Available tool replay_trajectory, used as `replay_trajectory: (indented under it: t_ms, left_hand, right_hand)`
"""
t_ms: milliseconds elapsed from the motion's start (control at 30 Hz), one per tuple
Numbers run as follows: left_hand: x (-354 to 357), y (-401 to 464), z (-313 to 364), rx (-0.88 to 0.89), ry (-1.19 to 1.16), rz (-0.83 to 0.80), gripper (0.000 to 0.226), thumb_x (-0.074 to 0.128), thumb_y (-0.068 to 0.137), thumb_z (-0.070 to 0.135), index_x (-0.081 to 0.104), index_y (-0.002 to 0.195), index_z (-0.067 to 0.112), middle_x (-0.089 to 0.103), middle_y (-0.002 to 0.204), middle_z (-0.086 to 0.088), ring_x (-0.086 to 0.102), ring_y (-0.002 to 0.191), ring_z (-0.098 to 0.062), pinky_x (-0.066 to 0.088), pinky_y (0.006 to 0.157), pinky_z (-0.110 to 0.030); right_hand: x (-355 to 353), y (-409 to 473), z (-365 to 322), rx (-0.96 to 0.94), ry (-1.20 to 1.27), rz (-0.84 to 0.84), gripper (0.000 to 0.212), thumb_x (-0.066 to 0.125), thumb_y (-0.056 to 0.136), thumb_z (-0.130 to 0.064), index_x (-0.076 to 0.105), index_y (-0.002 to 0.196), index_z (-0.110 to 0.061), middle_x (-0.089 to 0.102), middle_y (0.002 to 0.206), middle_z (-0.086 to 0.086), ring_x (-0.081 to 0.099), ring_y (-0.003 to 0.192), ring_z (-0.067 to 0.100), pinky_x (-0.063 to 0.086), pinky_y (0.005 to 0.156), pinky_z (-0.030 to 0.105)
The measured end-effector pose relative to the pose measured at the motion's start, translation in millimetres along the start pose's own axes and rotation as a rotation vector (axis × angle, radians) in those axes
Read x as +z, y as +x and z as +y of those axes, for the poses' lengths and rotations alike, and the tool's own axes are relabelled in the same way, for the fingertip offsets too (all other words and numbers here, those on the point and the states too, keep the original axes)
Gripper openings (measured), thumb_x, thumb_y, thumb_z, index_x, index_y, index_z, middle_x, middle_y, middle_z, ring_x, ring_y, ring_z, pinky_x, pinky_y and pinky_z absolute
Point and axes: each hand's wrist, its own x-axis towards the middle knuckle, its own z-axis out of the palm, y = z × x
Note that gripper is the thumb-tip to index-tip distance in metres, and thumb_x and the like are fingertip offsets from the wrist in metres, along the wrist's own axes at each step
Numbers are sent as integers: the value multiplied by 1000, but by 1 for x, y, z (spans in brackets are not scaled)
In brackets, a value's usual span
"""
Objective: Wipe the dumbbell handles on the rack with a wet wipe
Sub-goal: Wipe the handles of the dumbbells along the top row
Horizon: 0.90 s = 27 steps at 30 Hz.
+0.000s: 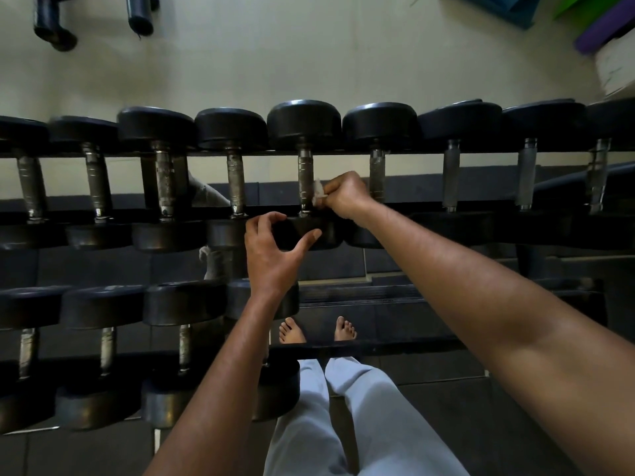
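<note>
I have my right hand [345, 195] pinching the wet wipe [319, 193] against the right side of the middle dumbbell handle [305, 182] on the upper rack [481, 214], at twelve o'clock from my feet. My left hand [271, 250] spreads open, cupping that dumbbell's near head [309, 235], I judge to stop it rolling.

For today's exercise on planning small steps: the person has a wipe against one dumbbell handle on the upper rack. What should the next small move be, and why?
Probably slide the right hand with the wet wipe up along the handle. The wipe sits near the handle's lower end, so the stretch above looks unwiped, and the left hand cups the near head, seemingly steadying it.
</note>
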Motion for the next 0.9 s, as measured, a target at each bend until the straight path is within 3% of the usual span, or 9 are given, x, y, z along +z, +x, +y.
replay_trajectory:
  t_ms: [133, 267, 333, 400, 467, 533, 700, 800, 900]
  left_hand:
    - [0, 1, -1, 1, 5, -3, 66, 88, 74, 68, 57, 121, 34, 48, 128, 8, 56, 116, -13, 60, 96, -39]
    - [0, 1, -1, -12, 1, -8, 67, 87, 74, 70, 57, 122, 33, 47, 128, 9, 56, 115, -11, 59, 98, -36]
    - [0, -1, 1, -27, -4, 1, 69, 88, 74, 68, 57, 123, 30, 48, 127, 8, 56, 114, -10, 58, 97, -34]
    - [2, -4, 3, -50, -9, 31, 72, 89, 75, 65, 58, 125, 24, 50, 125, 6, 57, 112, -10, 58, 98, -33]
    - [4, -10, 5, -65, -22, 63, 74, 88, 78, 65, 58, 129, 21, 51, 127, 6, 57, 114, -10, 57, 99, -32]
    - [6, -16, 5, -58, -10, 87, 75, 85, 81, 67, 58, 134, 22, 54, 130, 7, 57, 119, -9, 56, 100, -31]
    - [2, -25, 7, -120, -27, 94, 81, 80, 81, 74, 55, 144, 29, 57, 142, 13, 56, 128, -6, 49, 98, -21]
    - [-1, -24, 7, -128, -41, 73, 83, 80, 80, 74, 55, 145, 29, 56, 143, 13, 56, 127, -3, 40, 90, -7]
    - [-4, -19, 6, -132, -35, 66, 84, 81, 78, 74, 55, 144, 29, 56, 141, 14, 57, 122, -1, 39, 85, -6]
  right_hand:
    - [-1, 16, -23, 43, 388, 191, 16, 85, 91, -23, 74, 101, -19, 75, 102, -4, 71, 99, 15, 60, 90, 33]
    - [-5, 17, -29, -34, 378, 199, 11, 85, 90, -26, 76, 95, -27, 76, 102, -7, 72, 102, 13, 60, 97, 38]
    - [-8, 11, -26, -163, 249, 216, 14, 83, 92, -29, 79, 104, -23, 76, 103, -8, 70, 101, 10, 59, 94, 34]
    - [-9, 6, -30, -427, -6, 295, 14, 80, 95, -29, 80, 106, -21, 76, 100, -9, 69, 93, 9, 55, 82, 27]
    - [-9, 5, -42, -706, -294, 338, 11, 73, 99, -27, 81, 103, -21, 76, 94, -6, 69, 85, 12, 54, 73, 30]
    - [-10, 9, -56, -828, -578, 369, 17, 65, 103, -27, 81, 100, -22, 78, 89, 0, 73, 80, 22, 58, 70, 37]
    - [-9, 10, -66, -873, -948, 341, 26, 61, 104, -15, 76, 119, -30, 79, 95, -1, 77, 80, 30, 61, 67, 39]
    - [-6, 7, -81, -765, -980, 203, 27, 59, 105, -17, 76, 123, -29, 78, 101, 1, 75, 90, 28, 59, 75, 38]
    - [-4, 6, -94, -671, -1044, 105, 25, 62, 105, -24, 77, 124, -27, 76, 106, 2, 71, 93, 25, 56, 76, 37]
